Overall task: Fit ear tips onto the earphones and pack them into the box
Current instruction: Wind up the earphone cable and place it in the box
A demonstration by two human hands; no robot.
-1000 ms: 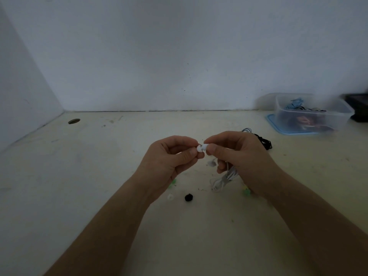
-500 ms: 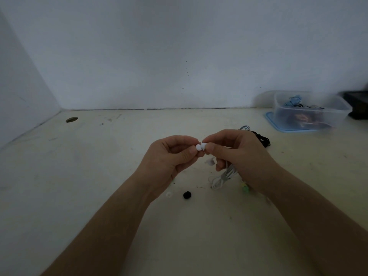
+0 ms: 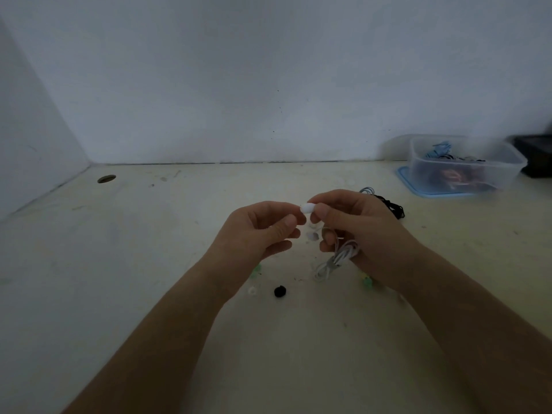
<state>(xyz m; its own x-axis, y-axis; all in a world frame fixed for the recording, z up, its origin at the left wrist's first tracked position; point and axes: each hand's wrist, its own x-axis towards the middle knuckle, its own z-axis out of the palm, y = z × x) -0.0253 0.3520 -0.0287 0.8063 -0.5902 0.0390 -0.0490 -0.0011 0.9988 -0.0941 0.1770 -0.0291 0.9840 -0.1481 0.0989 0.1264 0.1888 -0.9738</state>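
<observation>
My right hand (image 3: 358, 231) pinches a white earbud with a white ear tip (image 3: 307, 208) on it between thumb and forefinger. The earphone's bundled white cable (image 3: 337, 261) hangs from the same hand's lower fingers. My left hand (image 3: 263, 231) is right beside it with fingers loosely curled. Its forefinger tip is at the ear tip and its thumb sits lower, off the tip. The clear plastic box (image 3: 466, 165) stands at the back right on a blue lid (image 3: 418, 188), with other earphones inside.
Loose ear tips lie on the table under my hands: a black one (image 3: 280, 291), a white one (image 3: 252, 290) and green ones (image 3: 366, 280). A black earphone cable (image 3: 391, 206) lies behind my right hand. A round hole (image 3: 106, 179) is at the back left.
My right hand has lifted the earbud slightly up and to the right. My left thumb has come off the ear tip, and that hand has loosened.
</observation>
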